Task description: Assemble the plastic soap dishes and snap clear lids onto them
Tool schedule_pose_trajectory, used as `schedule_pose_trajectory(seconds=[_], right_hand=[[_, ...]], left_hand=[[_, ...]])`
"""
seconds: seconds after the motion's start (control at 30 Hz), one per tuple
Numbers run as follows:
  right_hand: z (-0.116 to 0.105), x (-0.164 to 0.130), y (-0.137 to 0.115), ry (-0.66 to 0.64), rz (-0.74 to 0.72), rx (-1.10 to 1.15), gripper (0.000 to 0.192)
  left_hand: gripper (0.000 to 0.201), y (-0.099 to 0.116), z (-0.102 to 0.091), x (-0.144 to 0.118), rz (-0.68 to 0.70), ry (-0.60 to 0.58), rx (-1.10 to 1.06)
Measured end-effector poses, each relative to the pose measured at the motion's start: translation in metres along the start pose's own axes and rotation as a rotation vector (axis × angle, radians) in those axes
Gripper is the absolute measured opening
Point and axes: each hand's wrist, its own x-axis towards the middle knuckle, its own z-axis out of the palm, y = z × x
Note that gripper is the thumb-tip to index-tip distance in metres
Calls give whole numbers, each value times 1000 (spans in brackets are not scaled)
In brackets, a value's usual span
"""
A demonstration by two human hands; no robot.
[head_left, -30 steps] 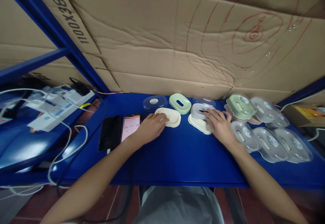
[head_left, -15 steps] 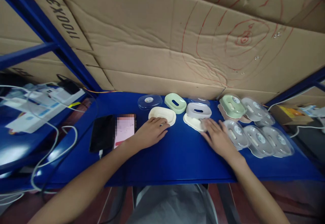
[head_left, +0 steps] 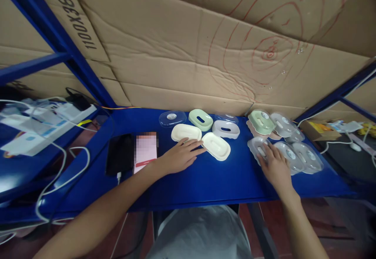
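Note:
My left hand [head_left: 183, 156] has its fingers spread, with the fingertips at the near edges of two cream oval soap dish bases, a left one [head_left: 185, 131] and a right one [head_left: 217, 147]. Their near rims meet close to my fingers. On the right, my right hand [head_left: 275, 167] is on a grey soap box [head_left: 255, 146] with a clear lid, thumb at its near side and fingers over its top. Part of that box is hidden by the hand. Behind the cream bases sit a green slotted soap dish tray [head_left: 201, 120] and a pale lilac one [head_left: 225, 129].
Two clear lids, a left one [head_left: 172, 118] and a right one [head_left: 226, 117], lie at the back. More lidded boxes, such as a green one [head_left: 261, 122] and a grey one [head_left: 309, 159], are grouped right. Phones [head_left: 120, 155] lie left, near cables and power strips [head_left: 44, 137].
My right hand has left the right cream base and moved right onto the grey soap box. That base now lies turned against the left one. My left hand has shifted slightly right.

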Motion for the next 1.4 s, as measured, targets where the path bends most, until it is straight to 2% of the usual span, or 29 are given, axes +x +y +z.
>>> schedule_pose_trajectory(seconds=[0.07,0.2,0.37,0.47,0.53,0.67,0.8,0.93,1.07,1.13,1.23,1.33,1.4], right_hand=[[-1,-2,2,-29,-102,98,51],[-3,12,-10,-124,-303,285,53],[9,50,-24,-210,-393,466,49],[13,65,-32,-109,-380,391,44],[11,62,-40,-78,-379,343,41],[4,34,-56,-193,-461,278,43],[-2,21,-55,-195,-447,284,43],[-10,40,-63,-99,-421,350,36],[-5,70,-98,-81,-658,362,34],[2,85,-110,-80,-693,315,35],[12,106,-101,-16,-537,234,38],[19,122,-62,105,-232,140,51],[23,131,-32,121,8,53,64]], left_hand=[[47,1,-3,1,-9,1,11],[44,6,-11,2,-19,25,46],[30,8,-8,1,-12,44,74],[29,8,-5,1,-16,40,84],[29,9,-6,0,-24,27,90],[31,12,-8,1,-34,7,90],[30,13,-7,1,-39,-3,105],[30,11,-6,1,-42,1,100],[29,9,-4,1,-32,11,92],[29,8,-4,1,-34,19,81],[30,7,-3,1,-33,24,75],[30,8,-3,0,-28,23,87],[30,8,-3,0,-30,21,99]])
